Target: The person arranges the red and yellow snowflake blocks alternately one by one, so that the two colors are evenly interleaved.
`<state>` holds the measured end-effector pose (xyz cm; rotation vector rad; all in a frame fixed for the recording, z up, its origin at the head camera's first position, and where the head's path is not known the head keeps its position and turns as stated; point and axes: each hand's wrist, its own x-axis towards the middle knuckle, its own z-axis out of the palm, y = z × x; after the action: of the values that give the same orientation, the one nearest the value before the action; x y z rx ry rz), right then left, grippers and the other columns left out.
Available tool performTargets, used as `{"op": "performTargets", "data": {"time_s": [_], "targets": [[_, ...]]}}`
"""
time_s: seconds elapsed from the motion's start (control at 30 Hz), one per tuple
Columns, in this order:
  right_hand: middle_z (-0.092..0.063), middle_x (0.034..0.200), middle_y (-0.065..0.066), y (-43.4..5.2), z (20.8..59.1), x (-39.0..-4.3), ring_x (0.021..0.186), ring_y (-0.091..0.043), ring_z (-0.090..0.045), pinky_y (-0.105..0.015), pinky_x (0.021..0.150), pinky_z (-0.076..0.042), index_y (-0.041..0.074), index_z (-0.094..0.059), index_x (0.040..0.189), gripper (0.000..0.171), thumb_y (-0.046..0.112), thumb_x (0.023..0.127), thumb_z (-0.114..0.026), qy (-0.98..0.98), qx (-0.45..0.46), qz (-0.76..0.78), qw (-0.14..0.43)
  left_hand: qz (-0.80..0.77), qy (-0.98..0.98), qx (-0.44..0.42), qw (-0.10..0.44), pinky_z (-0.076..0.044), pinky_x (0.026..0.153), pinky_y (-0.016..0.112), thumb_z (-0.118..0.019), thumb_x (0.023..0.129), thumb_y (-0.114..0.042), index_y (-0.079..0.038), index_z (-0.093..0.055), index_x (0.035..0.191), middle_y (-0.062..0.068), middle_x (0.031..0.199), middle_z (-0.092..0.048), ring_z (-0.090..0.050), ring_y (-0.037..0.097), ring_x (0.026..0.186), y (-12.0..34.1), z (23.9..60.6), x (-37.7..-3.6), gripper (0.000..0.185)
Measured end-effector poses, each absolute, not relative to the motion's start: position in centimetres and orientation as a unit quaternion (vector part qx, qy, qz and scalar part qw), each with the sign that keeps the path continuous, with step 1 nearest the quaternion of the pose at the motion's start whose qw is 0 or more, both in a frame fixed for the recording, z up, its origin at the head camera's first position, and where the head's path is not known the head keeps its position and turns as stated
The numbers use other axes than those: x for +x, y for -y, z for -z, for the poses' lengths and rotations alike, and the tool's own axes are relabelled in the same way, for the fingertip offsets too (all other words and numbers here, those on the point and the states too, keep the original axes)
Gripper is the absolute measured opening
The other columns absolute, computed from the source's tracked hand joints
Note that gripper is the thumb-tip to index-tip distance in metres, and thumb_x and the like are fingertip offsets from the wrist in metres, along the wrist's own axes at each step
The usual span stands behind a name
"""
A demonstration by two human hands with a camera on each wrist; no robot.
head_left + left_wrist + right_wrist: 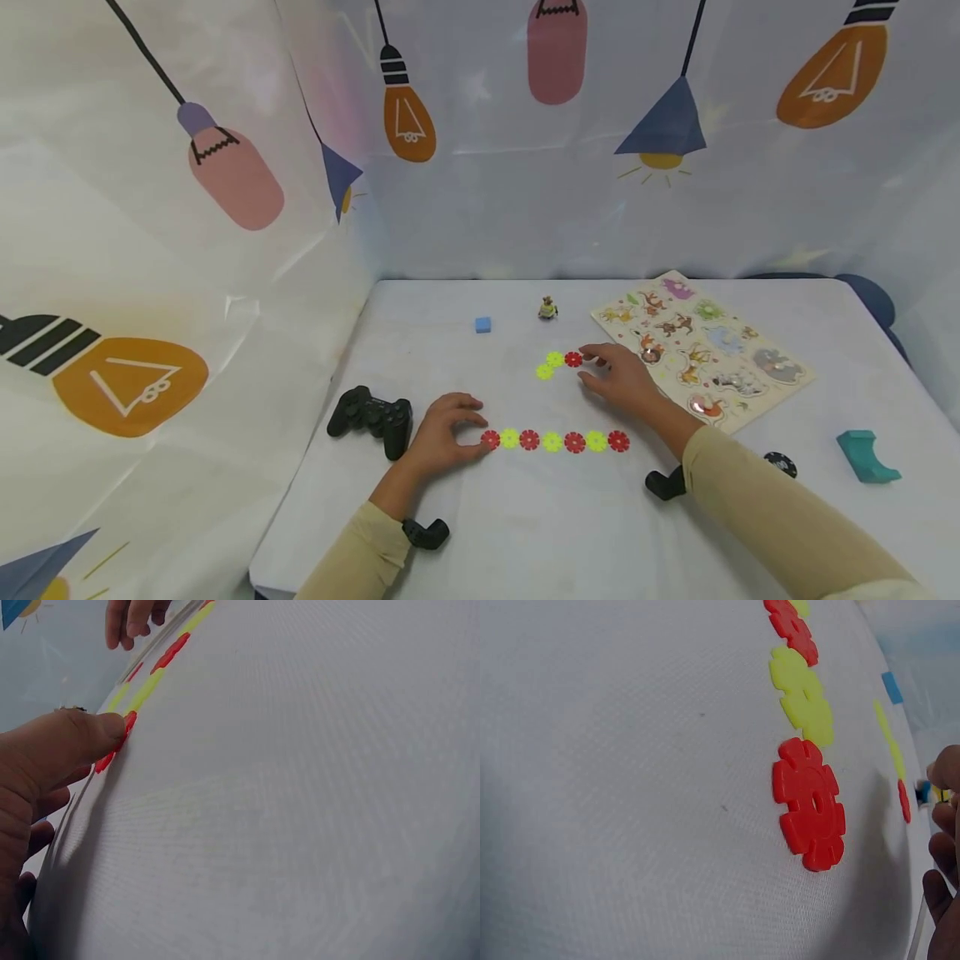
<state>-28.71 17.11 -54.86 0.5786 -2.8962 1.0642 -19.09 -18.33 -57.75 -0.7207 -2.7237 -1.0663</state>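
Note:
In the head view, a straight row of red and yellow notched plastic discs lies on the white table. My left hand is at its left end, where thumb and forefinger pinch the edges of the end red disc; the left wrist view shows the thumb over it. Farther back is a small group: two yellow discs and a red disc. Beside that red disc is my right hand, thumb and fingers spread apart, holding nothing. The row's right-end red disc lies flat in the right wrist view.
A black game controller lies left of my left hand. Behind are a blue block and a toy figure. An animal puzzle board sits behind my right forearm. To the right are a black chip and a teal block.

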Motion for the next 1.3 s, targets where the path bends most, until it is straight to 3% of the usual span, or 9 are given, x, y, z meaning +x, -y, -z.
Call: {"op": "performTargets", "data": {"time_s": [0.23, 0.53, 0.93, 1.3], "targets": [[-0.066, 0.115, -0.008, -16.8, 54.5, -29.4, 0.103, -0.026, -0.058, -0.047, 0.086, -0.050, 0.008, -0.062, 0.130, 0.046, 0.020, 0.088, -0.074, 0.921, 0.188, -0.341, 0.002, 0.341, 0.907, -0.240, 0.056, -0.031, 0.108, 0.049, -0.088, 0.072, -0.034, -0.026, -0.076, 0.094, -0.005, 0.123, -0.063, -0.046, 0.016, 0.126, 18.3, 57.1, -19.0, 0.026], [-0.065, 0.123, -0.004, -15.4, 55.6, -31.0, 0.108, -0.024, -0.054, -0.047, 0.092, -0.046, 0.016, -0.062, 0.132, 0.054, 0.032, 0.083, -0.078, 0.928, 0.199, -0.314, -0.006, 0.332, 0.907, -0.250, 0.063, -0.031, 0.107, 0.052, -0.088, 0.073, -0.033, -0.027, -0.077, 0.093, -0.007, 0.122, -0.063, -0.047, 0.017, 0.125, 18.0, 57.3, -18.8, 0.023], [-0.066, 0.110, 0.000, -13.6, 55.9, -32.7, 0.097, -0.022, -0.052, -0.041, 0.083, -0.046, 0.018, -0.061, 0.134, 0.053, 0.033, 0.085, -0.077, 0.937, 0.220, -0.273, -0.006, 0.329, 0.911, -0.242, 0.056, -0.028, 0.109, 0.051, -0.086, 0.074, -0.037, -0.030, -0.077, 0.093, -0.010, 0.123, -0.062, -0.045, 0.016, 0.128, 17.7, 57.3, -19.1, 0.023], [-0.066, 0.106, 0.001, -12.9, 55.8, -32.7, 0.097, -0.023, -0.051, -0.044, 0.087, -0.043, 0.015, -0.061, 0.132, 0.054, 0.034, 0.084, -0.075, 0.936, 0.237, -0.259, 0.002, 0.330, 0.912, -0.237, 0.054, -0.028, 0.109, 0.052, -0.087, 0.073, -0.034, -0.027, -0.077, 0.093, -0.008, 0.123, -0.063, -0.045, 0.018, 0.128, 17.9, 57.1, -18.8, 0.023]]}}
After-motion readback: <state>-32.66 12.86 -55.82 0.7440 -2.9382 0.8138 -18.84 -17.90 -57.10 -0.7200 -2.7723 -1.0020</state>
